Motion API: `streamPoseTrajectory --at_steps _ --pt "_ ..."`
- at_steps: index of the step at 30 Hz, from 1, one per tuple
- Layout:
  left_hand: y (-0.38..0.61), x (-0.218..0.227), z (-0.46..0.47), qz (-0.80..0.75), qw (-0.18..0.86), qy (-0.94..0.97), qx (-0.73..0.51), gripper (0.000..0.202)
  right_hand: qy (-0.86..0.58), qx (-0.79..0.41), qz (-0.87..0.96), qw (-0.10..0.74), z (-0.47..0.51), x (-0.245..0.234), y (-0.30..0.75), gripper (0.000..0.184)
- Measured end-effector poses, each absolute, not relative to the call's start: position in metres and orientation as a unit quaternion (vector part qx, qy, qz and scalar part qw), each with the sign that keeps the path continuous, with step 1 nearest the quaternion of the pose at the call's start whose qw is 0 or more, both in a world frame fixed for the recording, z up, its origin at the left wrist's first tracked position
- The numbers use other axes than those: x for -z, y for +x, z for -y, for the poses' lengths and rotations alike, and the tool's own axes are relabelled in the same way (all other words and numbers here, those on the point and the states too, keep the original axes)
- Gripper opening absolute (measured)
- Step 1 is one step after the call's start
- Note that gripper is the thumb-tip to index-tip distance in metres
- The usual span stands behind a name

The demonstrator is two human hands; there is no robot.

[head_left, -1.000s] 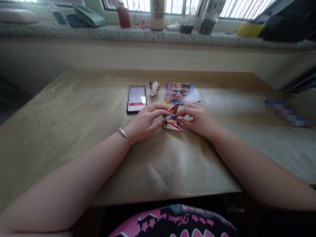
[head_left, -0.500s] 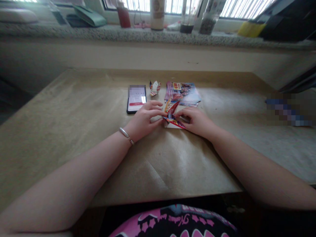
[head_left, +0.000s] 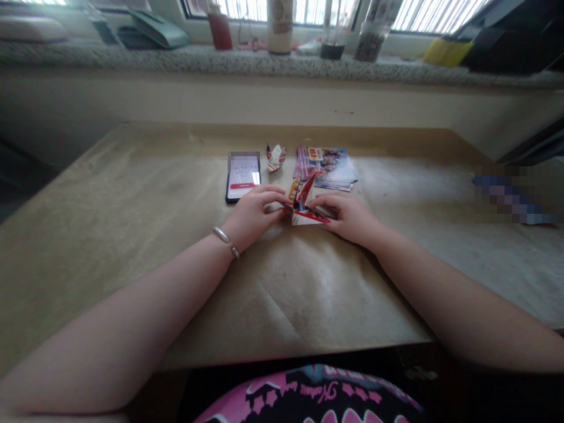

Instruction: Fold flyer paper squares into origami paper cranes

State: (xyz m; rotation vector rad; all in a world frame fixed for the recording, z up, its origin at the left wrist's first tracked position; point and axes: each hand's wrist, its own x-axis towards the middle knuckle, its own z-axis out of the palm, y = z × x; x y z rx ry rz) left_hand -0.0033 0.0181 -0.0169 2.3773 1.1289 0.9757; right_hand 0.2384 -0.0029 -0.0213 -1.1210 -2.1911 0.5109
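A folded piece of printed paper (head_left: 308, 215), red, yellow and white with pointed flaps standing up, is between my two hands over the table. My left hand (head_left: 259, 211), with a silver bangle at the wrist, pinches its left side. On its right side, my right hand (head_left: 346, 214) grips a flap between thumb and fingers. Directly behind lies a stack of colourful printed sheets (head_left: 328, 164). A small folded paper piece (head_left: 276, 157), white and striped, rests left of the stack. The phone (head_left: 243, 176) lies just beyond my left hand with its screen lit.
The table (head_left: 273, 294) has a tan covering and its front edge is close to my body. A blurred flat item (head_left: 513, 197) lies far right. Bottles, including a red one (head_left: 219, 29), and a teal case (head_left: 161, 29) stand on the stone windowsill (head_left: 198, 57).
The folded paper has risen slightly and its front white side shows more. Its upright flaps have shifted a little, and the left fingers have drawn closer together around its edge.
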Motion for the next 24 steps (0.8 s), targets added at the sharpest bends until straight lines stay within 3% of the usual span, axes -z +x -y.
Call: streamPoseTrajectory --at_steps 17,24 --pt "0.004 0.015 -0.013 -0.416 0.217 0.81 -0.351 0.012 -0.475 -0.316 0.72 0.395 0.005 0.028 0.225 0.017" --pt "0.003 0.015 -0.015 -0.413 0.188 0.824 -0.339 0.007 -0.486 -0.277 0.726 0.4 0.0 0.03 0.22 0.013"
